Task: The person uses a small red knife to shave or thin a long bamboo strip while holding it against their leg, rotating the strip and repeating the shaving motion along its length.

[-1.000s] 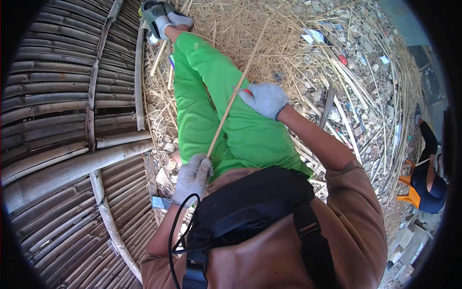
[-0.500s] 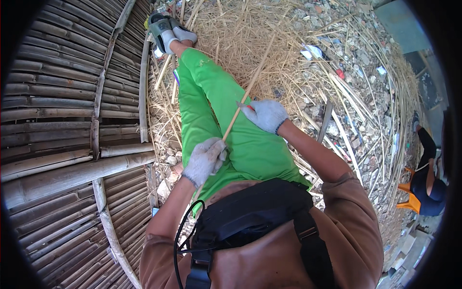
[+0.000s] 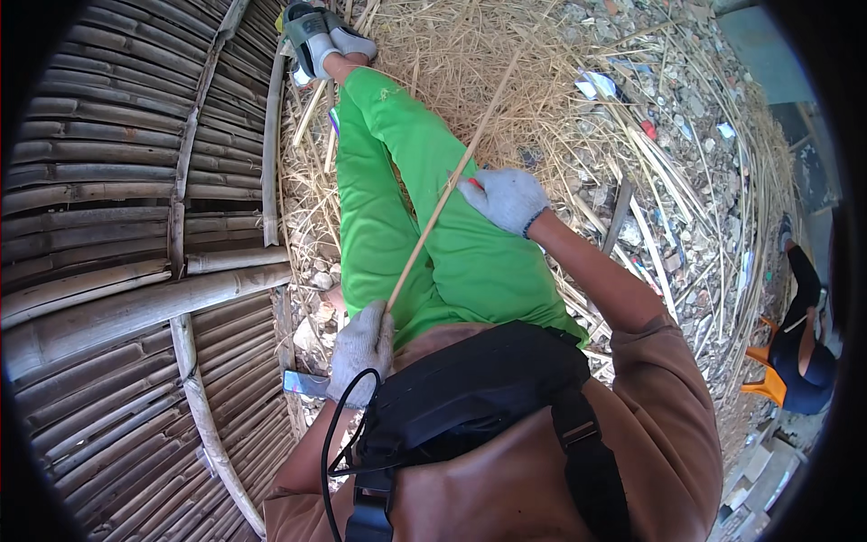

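Note:
A long, thin bamboo strip [image 3: 425,238] slants across my outstretched legs in green trousers [image 3: 406,126], its far end over the straw. Close to my waist, my left hand [image 3: 359,350], in a pale knit glove, is closed around the strip's near part. My gloved right hand [image 3: 512,199] lies over my thigh, closed on a small knife with a red handle [image 3: 475,183]. The short blade meets the strip about midway along it. Most of the handle is hidden in the glove.
A bamboo slat wall [image 3: 99,181] rises along my left. Straw shavings [image 3: 442,45] and rubble with loose bamboo strips [image 3: 668,181] cover the ground. A phone-like flat object [image 3: 305,384] lies beside my left wrist. At far right, another person [image 3: 804,361] sits on an orange chair [image 3: 768,375].
My left hand has drawn back toward my waist, pulling the bamboo strip nearer along the blade. My right hand has shifted only slightly, still with the knife.

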`<act>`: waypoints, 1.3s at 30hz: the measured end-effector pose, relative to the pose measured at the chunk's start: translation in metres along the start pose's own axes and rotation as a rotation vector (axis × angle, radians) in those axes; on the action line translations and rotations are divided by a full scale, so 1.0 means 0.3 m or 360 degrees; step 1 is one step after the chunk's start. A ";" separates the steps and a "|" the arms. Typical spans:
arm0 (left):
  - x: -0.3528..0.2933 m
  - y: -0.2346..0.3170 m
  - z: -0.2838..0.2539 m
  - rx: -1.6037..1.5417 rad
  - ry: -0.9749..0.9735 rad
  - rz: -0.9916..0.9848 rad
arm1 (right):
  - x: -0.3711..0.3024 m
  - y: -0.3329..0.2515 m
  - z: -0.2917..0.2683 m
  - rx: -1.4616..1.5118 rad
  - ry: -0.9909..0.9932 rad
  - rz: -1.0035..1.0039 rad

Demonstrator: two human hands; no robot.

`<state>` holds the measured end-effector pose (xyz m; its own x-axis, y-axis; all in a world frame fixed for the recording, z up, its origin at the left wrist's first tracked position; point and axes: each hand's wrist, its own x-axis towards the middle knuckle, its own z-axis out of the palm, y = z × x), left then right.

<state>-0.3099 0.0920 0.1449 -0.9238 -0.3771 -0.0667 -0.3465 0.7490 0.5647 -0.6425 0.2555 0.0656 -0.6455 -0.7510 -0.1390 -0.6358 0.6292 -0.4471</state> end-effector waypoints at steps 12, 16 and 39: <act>0.424 0.054 0.067 -0.0438 -0.0335 -0.0073 | 0.022 -0.030 -0.034 -0.0065 -0.0107 0.0043; 0.339 0.031 0.052 -0.0474 -0.0298 -0.0121 | -0.003 -0.052 -0.048 -0.0035 -0.0099 0.0058; 0.264 0.056 0.056 -0.0010 -0.0017 0.0212 | 0.002 -0.032 -0.039 -0.0066 -0.0075 0.0029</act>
<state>-0.3917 0.0840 0.1354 -0.9633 -0.2686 0.0008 -0.2195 0.7888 0.5742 -0.6418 0.2515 0.0803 -0.6368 -0.7476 -0.1888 -0.6419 0.6497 -0.4072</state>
